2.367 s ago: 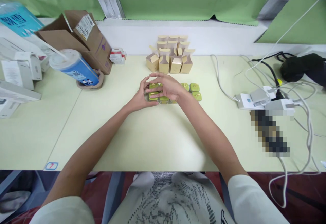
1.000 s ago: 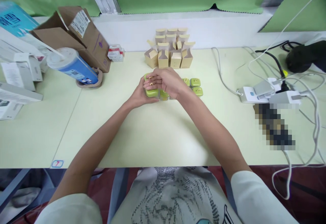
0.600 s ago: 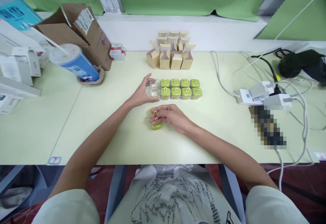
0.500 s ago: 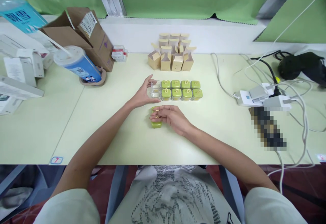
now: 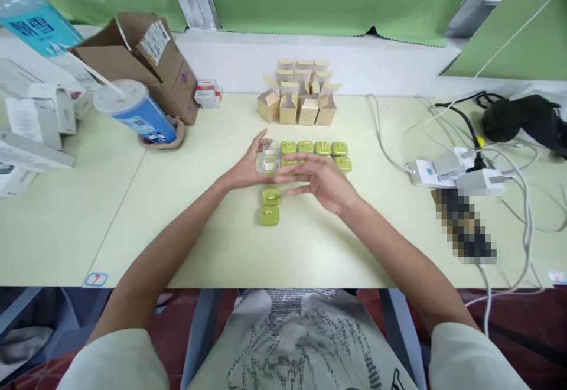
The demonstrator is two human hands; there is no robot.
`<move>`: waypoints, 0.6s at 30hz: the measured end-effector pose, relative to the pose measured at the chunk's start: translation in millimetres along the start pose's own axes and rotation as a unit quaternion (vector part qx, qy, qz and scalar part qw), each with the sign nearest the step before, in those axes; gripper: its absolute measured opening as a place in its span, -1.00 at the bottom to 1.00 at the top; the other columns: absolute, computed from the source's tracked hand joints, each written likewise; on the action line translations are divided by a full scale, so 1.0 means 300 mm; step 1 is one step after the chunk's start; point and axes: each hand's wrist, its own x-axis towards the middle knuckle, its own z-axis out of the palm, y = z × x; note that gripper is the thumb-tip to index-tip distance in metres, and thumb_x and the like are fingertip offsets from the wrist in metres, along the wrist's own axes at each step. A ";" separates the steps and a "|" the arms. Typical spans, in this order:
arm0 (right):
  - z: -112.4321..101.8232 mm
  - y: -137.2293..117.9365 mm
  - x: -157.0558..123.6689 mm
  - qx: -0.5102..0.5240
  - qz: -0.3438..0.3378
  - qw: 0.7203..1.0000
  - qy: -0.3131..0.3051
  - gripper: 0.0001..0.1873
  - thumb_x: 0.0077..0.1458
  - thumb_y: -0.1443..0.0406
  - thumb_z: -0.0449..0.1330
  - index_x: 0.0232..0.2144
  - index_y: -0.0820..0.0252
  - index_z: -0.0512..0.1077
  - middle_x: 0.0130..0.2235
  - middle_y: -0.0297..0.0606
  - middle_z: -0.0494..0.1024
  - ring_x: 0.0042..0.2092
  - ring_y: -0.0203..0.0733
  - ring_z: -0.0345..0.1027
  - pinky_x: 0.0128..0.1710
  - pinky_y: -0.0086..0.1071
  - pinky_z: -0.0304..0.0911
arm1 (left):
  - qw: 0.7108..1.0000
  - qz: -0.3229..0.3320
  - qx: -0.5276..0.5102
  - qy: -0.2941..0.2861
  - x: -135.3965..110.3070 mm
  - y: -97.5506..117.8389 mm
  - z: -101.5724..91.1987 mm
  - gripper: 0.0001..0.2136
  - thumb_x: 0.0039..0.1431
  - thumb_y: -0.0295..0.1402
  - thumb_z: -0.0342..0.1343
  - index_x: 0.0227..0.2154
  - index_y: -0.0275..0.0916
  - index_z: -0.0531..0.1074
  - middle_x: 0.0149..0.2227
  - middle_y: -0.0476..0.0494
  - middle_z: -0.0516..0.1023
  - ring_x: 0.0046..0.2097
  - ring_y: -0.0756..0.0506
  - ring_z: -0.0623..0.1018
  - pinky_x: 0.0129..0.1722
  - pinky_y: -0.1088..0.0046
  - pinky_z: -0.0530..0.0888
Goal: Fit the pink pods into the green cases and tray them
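Observation:
Several small square clear containers with green lids [image 5: 305,146] stand in two rows. At their left end are two clear containers without lids [image 5: 271,164]. My left hand [image 5: 243,168] is beside these two, thumb in front and fingers behind, spread around them; whether it presses on them I cannot tell. My right hand [image 5: 325,180] hovers over the front row with its fingers apart and hides several lids there. Two loose green lids, one farther [image 5: 271,195] and one nearer [image 5: 270,215], lie on the table below my hands, each with a pale loop on top.
Small open cardboard boxes [image 5: 305,106] stand against the wall. Leftward are a large brown carton [image 5: 150,65], a blue cup with a straw [image 5: 142,115], a bottle [image 5: 39,29] and white boxes [image 5: 33,124]. A power strip [image 5: 427,172] and cables lie at right.
My right hand has lifted off the two loose green lids and moved up and right, over the front row. The lids have shifted slightly. My left hand has stayed in place.

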 end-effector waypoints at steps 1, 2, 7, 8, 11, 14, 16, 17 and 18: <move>-0.012 -0.031 0.021 -0.006 -0.016 1.000 0.007 -0.77 0.31 0.48 0.22 -0.08 0.19 0.62 -0.13 -0.15 0.82 -0.15 -0.05 0.79 -0.30 -0.27 0.70 | 1.000 0.002 -0.008 -0.005 0.001 -0.004 -0.010 0.58 -0.21 0.17 0.72 0.70 0.10 -0.27 0.57 -0.46 0.17 0.61 -0.55 0.29 0.62 -0.32 0.22; -0.023 -0.058 0.046 -0.011 -0.023 1.000 0.014 -0.77 0.33 0.47 0.21 -0.07 0.20 0.61 -0.12 -0.15 0.82 -0.17 -0.05 0.79 -0.27 -0.25 0.71 | 1.000 0.003 -0.019 -0.008 0.004 -0.011 -0.022 0.60 -0.24 0.16 0.74 0.70 0.14 -0.29 0.58 -0.47 0.14 0.63 -0.56 0.25 0.62 -0.35 0.20; -0.066 -0.112 0.157 -0.027 -0.003 0.999 0.047 -0.79 0.37 0.46 0.19 -0.03 0.19 0.55 -0.06 -0.12 0.79 -0.23 -0.07 0.77 -0.20 -0.17 0.73 | 0.997 0.005 -0.076 -0.013 0.024 -0.050 -0.069 0.62 -0.29 0.21 0.74 0.67 0.25 -0.34 0.58 -0.46 0.14 0.68 -0.56 0.14 0.62 -0.47 0.13; -0.071 -0.111 0.170 -0.030 -0.002 0.998 0.051 -0.80 0.37 0.46 0.19 -0.03 0.17 0.55 -0.06 -0.13 0.78 -0.23 -0.08 0.76 -0.20 -0.17 0.73 | 0.997 0.007 -0.076 -0.012 0.026 -0.056 -0.071 0.62 -0.29 0.21 0.74 0.66 0.26 -0.33 0.57 -0.45 0.16 0.68 -0.56 0.15 0.62 -0.47 0.13; -0.079 -0.103 0.193 -0.033 0.004 0.998 0.052 -0.81 0.36 0.46 0.24 -0.05 0.15 0.54 -0.10 -0.18 0.74 -0.23 -0.09 0.75 -0.18 -0.16 0.73 | 0.998 0.019 -0.062 -0.005 0.025 -0.064 -0.065 0.60 -0.29 0.20 0.75 0.66 0.25 -0.28 0.56 -0.43 0.21 0.66 -0.54 0.20 0.62 -0.44 0.14; -0.078 -0.102 0.201 -0.022 0.013 0.999 0.039 -0.74 0.31 0.50 0.28 -0.02 0.14 0.53 -0.17 -0.25 0.69 -0.23 -0.10 0.75 -0.13 -0.14 0.74 | 0.998 0.020 -0.052 0.001 0.020 -0.061 -0.054 0.59 -0.28 0.20 0.74 0.67 0.22 -0.27 0.55 -0.43 0.23 0.64 -0.54 0.24 0.62 -0.40 0.18; -0.070 -0.108 0.203 -0.023 0.018 0.999 0.037 -0.69 0.30 0.51 0.27 0.02 0.13 0.50 -0.20 -0.26 0.68 -0.21 -0.07 0.75 -0.11 -0.12 0.74 | 0.999 0.017 -0.050 0.005 0.017 -0.056 -0.049 0.59 -0.27 0.21 0.73 0.68 0.19 -0.26 0.55 -0.44 0.24 0.63 -0.53 0.26 0.62 -0.38 0.20; -0.065 -0.111 0.204 -0.028 0.021 0.999 0.039 -0.68 0.30 0.52 0.26 0.04 0.13 0.48 -0.20 -0.25 0.68 -0.20 -0.05 0.76 -0.11 -0.10 0.75 | 0.999 0.016 -0.049 0.007 0.016 -0.054 -0.047 0.58 -0.27 0.21 0.73 0.68 0.18 -0.25 0.54 -0.44 0.24 0.63 -0.53 0.27 0.62 -0.38 0.21; -0.058 -0.114 0.204 -0.036 0.026 0.998 0.042 -0.69 0.32 0.51 0.24 0.04 0.13 0.46 -0.21 -0.22 0.69 -0.18 -0.03 0.75 -0.13 -0.09 0.75 | 0.999 0.017 -0.048 0.010 0.015 -0.052 -0.045 0.58 -0.26 0.21 0.73 0.68 0.17 -0.24 0.54 -0.44 0.25 0.63 -0.53 0.28 0.62 -0.37 0.21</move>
